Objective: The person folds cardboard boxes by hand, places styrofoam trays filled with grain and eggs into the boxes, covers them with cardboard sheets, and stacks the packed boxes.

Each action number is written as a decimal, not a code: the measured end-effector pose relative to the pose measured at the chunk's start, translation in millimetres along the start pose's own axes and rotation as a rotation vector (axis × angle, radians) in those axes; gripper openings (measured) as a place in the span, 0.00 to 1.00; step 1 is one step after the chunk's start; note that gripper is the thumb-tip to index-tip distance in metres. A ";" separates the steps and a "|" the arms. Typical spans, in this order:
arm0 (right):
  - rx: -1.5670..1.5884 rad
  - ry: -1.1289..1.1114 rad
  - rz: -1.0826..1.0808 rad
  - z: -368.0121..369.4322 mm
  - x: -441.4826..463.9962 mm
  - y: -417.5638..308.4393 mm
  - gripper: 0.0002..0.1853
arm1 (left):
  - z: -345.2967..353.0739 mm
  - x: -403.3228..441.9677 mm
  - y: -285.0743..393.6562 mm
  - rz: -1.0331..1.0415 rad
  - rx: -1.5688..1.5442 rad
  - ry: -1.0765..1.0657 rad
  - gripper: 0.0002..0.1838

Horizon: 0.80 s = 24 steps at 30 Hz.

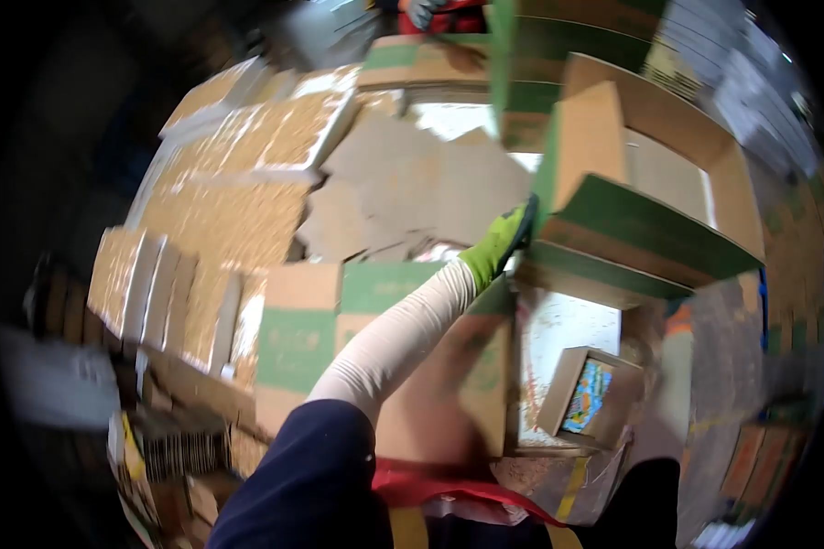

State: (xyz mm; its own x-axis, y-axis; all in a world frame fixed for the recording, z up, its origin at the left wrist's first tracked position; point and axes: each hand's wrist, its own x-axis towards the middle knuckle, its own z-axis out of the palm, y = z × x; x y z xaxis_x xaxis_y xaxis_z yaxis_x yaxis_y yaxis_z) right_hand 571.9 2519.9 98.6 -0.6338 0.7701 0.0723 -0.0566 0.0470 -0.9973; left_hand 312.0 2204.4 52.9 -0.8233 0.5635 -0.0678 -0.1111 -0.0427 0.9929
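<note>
My left hand [499,242], in a green glove with dark fingers, reaches forward to the right. It lies against the near left side of an open cardboard box [650,229] with green outer walls. The fingers look stretched out along the wall, though motion smears them. Below my forearm is a closed green-and-brown carton [298,343]. Torn grey-brown cardboard [412,183] lies flat just beyond the hand. My right hand is out of view; only a dark shape, perhaps my sleeve, shows at the lower right.
Stacked brown-topped cartons with white edges [238,210] fill the left side. A small open box [600,398] with colourful packets sits at the lower right. Tall green cartons [586,37] stand at the back. Beyond the table is another person's gloved hand [421,13].
</note>
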 end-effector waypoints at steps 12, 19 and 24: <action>-0.887 -0.411 0.092 153.6 -359.4 14.4 0.40 | -250.4 -490.7 38.8 -0.601 0.877 0.471 0.72; -1.058 -0.822 -0.304 186.4 -262.6 -226.5 0.21 | -291.8 -469.1 268.8 0.154 1.202 -0.308 0.42; -1.085 -0.741 -1.342 305.7 -282.7 -266.2 0.20 | -298.7 -360.5 377.5 -0.304 1.514 -0.284 0.32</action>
State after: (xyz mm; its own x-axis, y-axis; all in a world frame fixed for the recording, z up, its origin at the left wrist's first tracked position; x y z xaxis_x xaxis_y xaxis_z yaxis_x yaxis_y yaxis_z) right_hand 530.3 2095.2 347.8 -0.7668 -0.4976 0.4056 -0.4726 0.8651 0.1679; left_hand 400.6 1738.7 422.9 -0.7277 0.5354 -0.4288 0.5367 0.8337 0.1301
